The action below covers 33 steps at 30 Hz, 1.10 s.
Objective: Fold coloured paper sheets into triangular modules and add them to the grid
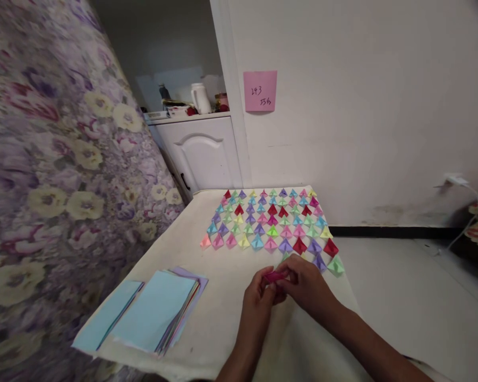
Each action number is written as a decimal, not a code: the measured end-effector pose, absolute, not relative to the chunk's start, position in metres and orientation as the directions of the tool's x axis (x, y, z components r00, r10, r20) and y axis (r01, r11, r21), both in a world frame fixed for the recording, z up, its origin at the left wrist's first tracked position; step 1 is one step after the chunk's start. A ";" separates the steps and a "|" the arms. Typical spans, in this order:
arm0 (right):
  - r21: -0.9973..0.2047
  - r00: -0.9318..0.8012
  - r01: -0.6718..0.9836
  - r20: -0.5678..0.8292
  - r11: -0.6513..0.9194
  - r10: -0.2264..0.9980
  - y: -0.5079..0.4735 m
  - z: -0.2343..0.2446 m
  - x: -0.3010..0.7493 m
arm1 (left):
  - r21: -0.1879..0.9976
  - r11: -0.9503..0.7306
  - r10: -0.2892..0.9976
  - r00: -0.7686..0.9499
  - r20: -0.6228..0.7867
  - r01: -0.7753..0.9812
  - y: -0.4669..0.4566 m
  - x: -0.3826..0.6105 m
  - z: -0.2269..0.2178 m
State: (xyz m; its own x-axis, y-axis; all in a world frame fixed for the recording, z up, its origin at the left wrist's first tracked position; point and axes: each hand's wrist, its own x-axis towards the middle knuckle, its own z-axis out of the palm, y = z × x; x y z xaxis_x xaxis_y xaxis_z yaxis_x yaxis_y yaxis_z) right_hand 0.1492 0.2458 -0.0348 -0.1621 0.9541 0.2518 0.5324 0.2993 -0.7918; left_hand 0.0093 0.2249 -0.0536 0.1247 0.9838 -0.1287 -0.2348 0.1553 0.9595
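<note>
Both my hands meet over the near middle of the cream table [207, 254]. My left hand [258, 298] and my right hand [302, 284] pinch a small folded piece of pink paper [276, 276] between their fingertips. Just beyond them lie several rows of small folded paper shapes [271, 223] in red, purple, green, yellow, blue and pink, laid out in a grid. A stack of coloured paper sheets [155, 310], light blue on top, lies to the left of my hands, near the table's front edge.
A floral-patterned fabric surface [51, 175] rises along the left. A white cabinet [199, 151] with a white jug [200, 98] stands behind. A pink note [260, 91] hangs on the white wall. A plug and cable [458, 183] are at the right.
</note>
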 end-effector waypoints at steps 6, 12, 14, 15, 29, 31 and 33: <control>-0.810 -0.176 0.511 0.227 0.286 0.958 0.247 -0.033 0.153 | 0.958 0.171 0.984 0.081 -0.156 -0.232 0.225 0.007 -0.055; -0.785 -0.166 0.551 0.228 0.282 0.959 0.247 -0.036 0.154 | 0.969 0.159 0.986 0.088 -0.145 -0.189 0.225 0.009 -0.051; -0.776 -0.167 0.565 0.226 0.281 0.960 0.247 -0.038 0.153 | 0.976 0.150 0.986 0.095 -0.136 -0.161 0.225 0.009 -0.052; -0.772 -0.165 0.573 0.222 0.277 0.961 0.247 -0.039 0.153 | 0.979 0.142 0.987 0.097 -0.129 -0.144 0.225 0.009 -0.052; -0.571 -0.165 0.753 0.318 0.327 0.934 0.245 -0.040 0.151 | 0.993 0.119 0.984 0.133 -0.120 0.016 0.225 0.010 -0.057; -0.517 -0.187 0.788 0.317 0.335 0.930 0.244 -0.042 0.149 | 0.983 0.095 0.978 0.171 -0.122 0.156 0.224 0.008 -0.059; -0.469 -0.224 0.813 0.296 0.345 0.929 0.242 -0.045 0.146 | 0.937 0.012 0.974 0.209 -0.090 0.350 0.224 0.002 -0.059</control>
State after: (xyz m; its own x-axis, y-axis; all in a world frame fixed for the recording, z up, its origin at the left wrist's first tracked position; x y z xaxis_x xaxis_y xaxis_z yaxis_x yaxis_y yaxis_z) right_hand 0.1457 0.2420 -0.0448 -0.2239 0.9286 0.2960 0.8128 0.3455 -0.4690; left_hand 0.0018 0.2241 -0.0591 0.2086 0.9738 -0.0904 0.3501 0.0120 0.9366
